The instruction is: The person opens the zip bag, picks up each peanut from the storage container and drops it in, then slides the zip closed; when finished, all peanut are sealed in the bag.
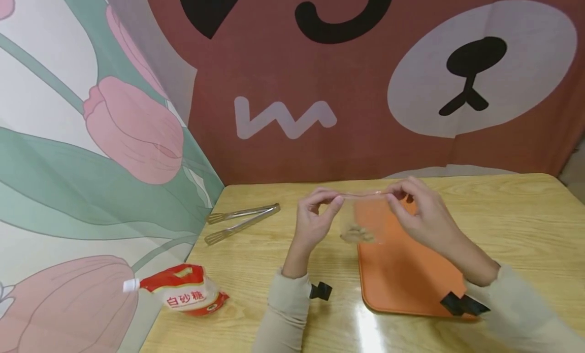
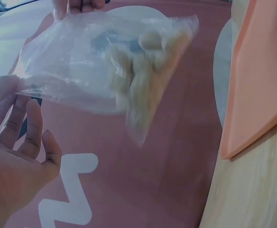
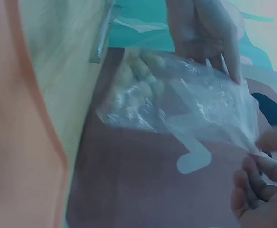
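Observation:
A clear plastic bag (image 1: 365, 211) hangs in the air between both hands, above the far part of the orange tray. Tan, knobbly pieces that look like peanuts in their shells (image 2: 138, 71) are gathered at its bottom. My left hand (image 1: 317, 218) pinches one top corner between thumb and forefinger. The opposite corner is pinched by my right hand (image 1: 422, 216), so the top edge is stretched straight. In the right wrist view the bag (image 3: 205, 102) shows creased and shiny. Whether its mouth is sealed I cannot tell.
The orange tray (image 1: 402, 287) lies on the wooden table (image 1: 256, 271). Metal tongs (image 1: 249, 221) rest at the back left. Near the left edge lies a red and white bag of white sugar (image 1: 185, 292) with a white cap. Printed cloth (image 1: 356, 139) stands behind the table.

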The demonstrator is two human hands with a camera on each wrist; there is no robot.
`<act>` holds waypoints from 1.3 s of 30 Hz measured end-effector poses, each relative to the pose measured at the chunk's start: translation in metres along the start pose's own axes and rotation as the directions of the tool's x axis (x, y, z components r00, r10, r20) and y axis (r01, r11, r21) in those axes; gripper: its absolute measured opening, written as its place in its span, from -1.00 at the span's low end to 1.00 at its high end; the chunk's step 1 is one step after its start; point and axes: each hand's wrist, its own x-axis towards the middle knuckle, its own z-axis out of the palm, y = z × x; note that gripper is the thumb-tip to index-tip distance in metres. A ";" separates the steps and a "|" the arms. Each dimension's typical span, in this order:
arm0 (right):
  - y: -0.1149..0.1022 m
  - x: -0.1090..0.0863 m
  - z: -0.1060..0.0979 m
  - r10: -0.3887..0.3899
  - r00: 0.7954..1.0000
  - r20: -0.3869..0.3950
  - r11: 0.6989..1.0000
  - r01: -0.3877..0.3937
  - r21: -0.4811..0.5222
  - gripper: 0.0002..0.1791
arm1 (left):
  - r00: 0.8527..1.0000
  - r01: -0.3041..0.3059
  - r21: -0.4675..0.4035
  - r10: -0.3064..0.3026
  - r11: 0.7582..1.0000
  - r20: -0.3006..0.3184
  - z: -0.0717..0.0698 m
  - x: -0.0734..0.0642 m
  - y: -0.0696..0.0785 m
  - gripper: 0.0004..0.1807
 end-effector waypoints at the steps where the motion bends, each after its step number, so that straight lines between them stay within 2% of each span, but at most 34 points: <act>1: 0.000 0.002 -0.001 0.003 1.000 0.025 1.000 -0.003 -0.002 -0.78 | 1.000 -0.003 -0.002 0.003 1.000 0.006 -0.001 -0.001 -0.003 -0.91; 5: -0.005 0.012 -0.001 -0.017 0.991 0.135 1.000 0.014 0.017 -0.58 | 0.999 0.007 0.014 -0.008 1.000 0.053 -0.001 0.000 0.002 -0.90; 9: -0.008 0.021 0.006 -0.067 0.980 0.186 0.998 0.063 0.031 -0.73 | 0.993 0.009 0.034 -0.013 0.999 0.120 0.001 -0.001 0.008 -0.90; 13: -0.010 0.025 0.009 -0.096 0.976 0.196 0.994 0.086 0.062 -0.89 | 0.991 0.005 0.038 -0.011 0.999 0.137 0.004 0.001 0.024 -0.91; 18: -0.013 0.027 0.007 -0.070 0.973 0.218 0.989 0.039 0.145 -0.91 | 0.992 0.004 0.037 -0.009 0.999 0.123 0.005 0.004 0.038 -0.91; 23: -0.014 0.028 0.006 -0.085 0.971 0.225 0.981 0.042 0.192 -0.91 | 0.992 0.015 0.028 -0.018 0.999 0.128 0.006 0.003 0.039 -0.90; 31: -0.016 0.025 0.005 -0.104 0.974 0.201 0.982 0.069 0.174 -0.96 | 0.985 0.057 0.023 -0.060 0.998 0.162 0.010 0.002 0.042 -0.89; 39: -0.015 0.023 0.007 -0.100 0.971 0.219 0.983 0.063 0.170 -0.91 | 0.984 0.050 0.017 -0.052 0.999 0.172 0.015 0.002 0.043 -0.92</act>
